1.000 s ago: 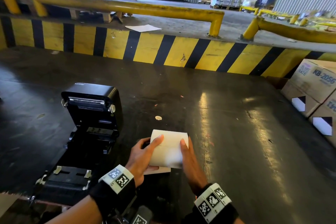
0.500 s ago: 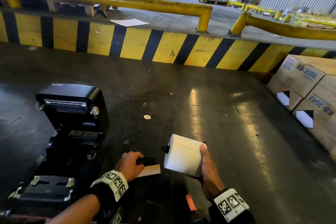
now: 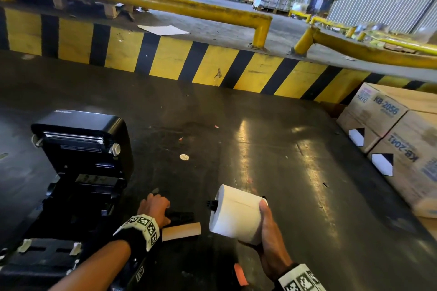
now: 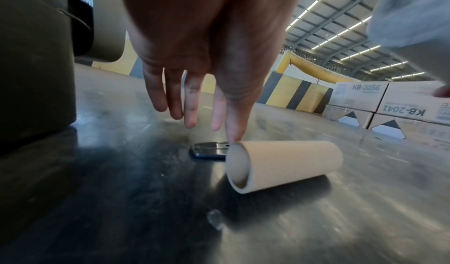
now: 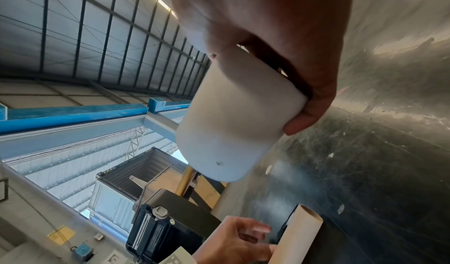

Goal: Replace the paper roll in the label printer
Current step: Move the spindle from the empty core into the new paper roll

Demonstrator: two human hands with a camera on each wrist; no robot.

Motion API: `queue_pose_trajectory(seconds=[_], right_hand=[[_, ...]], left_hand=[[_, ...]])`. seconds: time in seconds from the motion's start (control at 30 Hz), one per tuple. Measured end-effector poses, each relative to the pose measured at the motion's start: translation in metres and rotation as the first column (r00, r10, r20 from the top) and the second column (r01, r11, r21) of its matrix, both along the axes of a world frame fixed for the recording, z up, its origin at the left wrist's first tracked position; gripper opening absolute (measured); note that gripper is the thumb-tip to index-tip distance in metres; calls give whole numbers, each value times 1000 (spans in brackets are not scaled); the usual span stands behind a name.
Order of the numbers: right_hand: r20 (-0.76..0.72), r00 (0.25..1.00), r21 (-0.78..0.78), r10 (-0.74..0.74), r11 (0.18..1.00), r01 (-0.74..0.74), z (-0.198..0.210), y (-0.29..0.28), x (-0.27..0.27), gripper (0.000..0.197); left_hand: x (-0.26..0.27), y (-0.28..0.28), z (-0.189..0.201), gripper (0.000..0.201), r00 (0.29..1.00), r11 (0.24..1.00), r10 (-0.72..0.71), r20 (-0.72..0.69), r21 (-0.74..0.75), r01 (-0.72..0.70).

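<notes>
Glossy dark floor (image 3: 272,149), striped kerb (image 3: 212,64), yellow rails (image 3: 165,3), cardboard boxes (image 3: 402,139)

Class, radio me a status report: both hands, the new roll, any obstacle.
Right hand grips new roll, black spindle through it. Left hand open, reaching for black part beside empty core. Printer open; nothing blocking.

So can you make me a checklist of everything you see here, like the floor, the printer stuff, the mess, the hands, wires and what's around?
Surface: dark shiny floor, scuffed.
Job's things: label printer, lid open; white paper roll with a black spindle end showing; empty cardboard core lying on its side; small black part beside the core.
Clutter: small scraps, a pale round bit.
Grippers: right hand holds the roll; left hand reaches down to the black part.
Cables: nothing seen.
Surroundings: striped kerb, yellow rail, cardboard boxes.
</notes>
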State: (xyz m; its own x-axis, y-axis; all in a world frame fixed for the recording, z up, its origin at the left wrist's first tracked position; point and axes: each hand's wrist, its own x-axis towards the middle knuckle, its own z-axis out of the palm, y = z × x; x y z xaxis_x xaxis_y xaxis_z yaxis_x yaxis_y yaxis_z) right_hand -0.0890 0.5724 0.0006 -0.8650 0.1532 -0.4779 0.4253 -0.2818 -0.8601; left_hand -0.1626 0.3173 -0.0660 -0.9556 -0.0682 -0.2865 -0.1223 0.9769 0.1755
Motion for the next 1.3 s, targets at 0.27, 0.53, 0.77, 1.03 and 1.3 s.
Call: queue_pose_trajectory(seconds=[0.27, 0.53, 0.77, 1.03, 1.3], right_hand=[[11, 998, 79, -63, 995, 61, 6, -3, 3, 40], [-11, 1000, 64, 18, 998, -17, 11, -10, -1, 35], [-9, 1000, 95, 26, 995, -25, 15, -26, -9, 36], [9, 989, 51, 150, 987, -150, 24, -69, -14, 36], [17, 964, -28, 266, 964, -266, 27, -125, -14, 44]], left_hand=[[-11, -6, -1, 25, 991, 994, -111, 72, 33, 109], [-7, -10, -2, 24, 998, 966, -48, 34, 254, 38], [27, 0, 58, 33, 986, 713, 50, -161, 697, 78], [79, -11, 93, 48, 943, 619, 168, -289, 775, 127], [107, -69, 95, 62, 796, 825, 29, -604, 464, 322]])
